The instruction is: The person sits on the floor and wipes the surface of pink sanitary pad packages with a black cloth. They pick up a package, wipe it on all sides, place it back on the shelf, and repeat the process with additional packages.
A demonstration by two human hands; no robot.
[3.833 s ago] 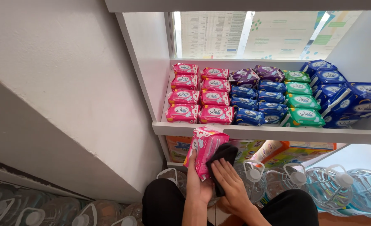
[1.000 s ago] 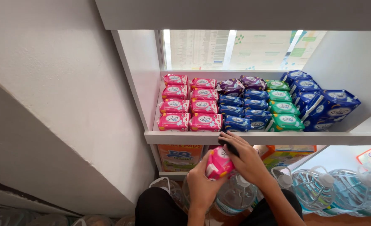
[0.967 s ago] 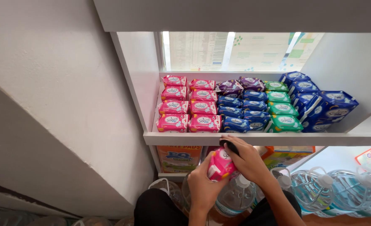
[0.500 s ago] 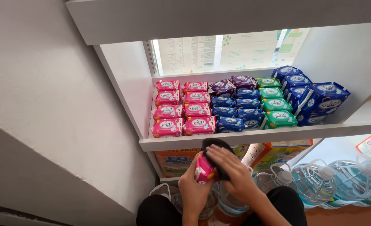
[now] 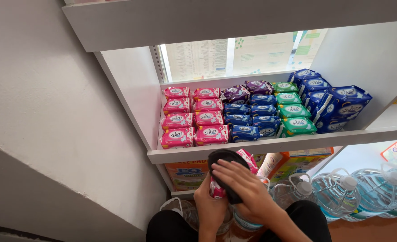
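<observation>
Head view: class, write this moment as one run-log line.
left hand: holds pink pack | right hand: presses black cloth on pack | place: below white shelf of stacked packs

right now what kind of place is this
Probably a small shop or stockroom: a white shelf stacked with rows of pink, blue and green soft packs, with clear plastic water jugs below.

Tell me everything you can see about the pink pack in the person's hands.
The pink pack is a soft, glossy plastic-wrapped packet, bright pink with white patches. It is held roughly upright just below the white shelf's front edge. The left hand grips its lower part from underneath. The right hand presses a black cloth over its front, hiding most of it; only the top right corner and lower left edge show.
</observation>
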